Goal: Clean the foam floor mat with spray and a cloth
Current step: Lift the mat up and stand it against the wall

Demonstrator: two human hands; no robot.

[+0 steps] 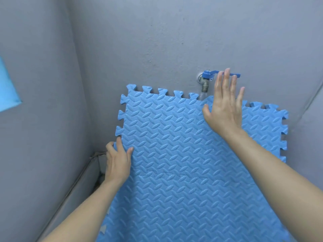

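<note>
A blue foam floor mat (183, 163) made of interlocking puzzle-edged tiles leans upright against the grey wall. Its surface has a raised leaf-like pattern, and a seam between tiles runs across its middle. My left hand (118, 162) grips the mat's left edge, thumb on the front and fingers curled behind it. My right hand (224, 109) lies flat and open near the mat's top edge, fingers spread, fingertips reaching up over the wall and the tap handle. No spray bottle or cloth is in view.
A metal wall tap with a blue lever handle (208, 78) juts out just above the mat's top edge. Grey walls meet in a corner at the left (75, 84). A light blue object (7, 88) shows at the far left. A low ledge (76, 187) runs along the bottom left.
</note>
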